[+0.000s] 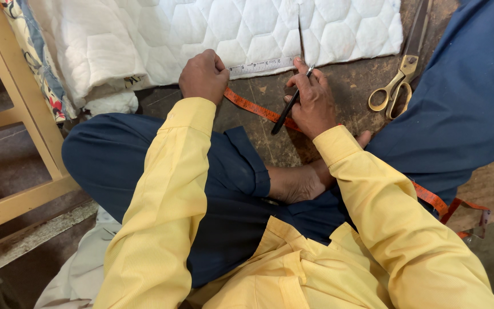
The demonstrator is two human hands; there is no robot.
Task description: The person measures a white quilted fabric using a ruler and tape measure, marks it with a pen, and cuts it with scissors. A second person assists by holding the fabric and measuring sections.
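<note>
L hand (pixel 203 75) pins tape measure (pixel 261 67) on white quilt (pixel 212 28); R hand (pixel 313 103) holds pen (pixel 289 106).

**Head cam: single view, steep downward look**

One camera only, worn on the head, so no second view overlaps it. It faces down and slightly forward over the person's own chest and crossed legs. Close range: yellow sleeves (pixel 367 194) fill the lower frame. The top edge reaches the white quilted fabric (pixel 212 28); the wooden frame (pixel 24 114) is cut off at left.
</note>
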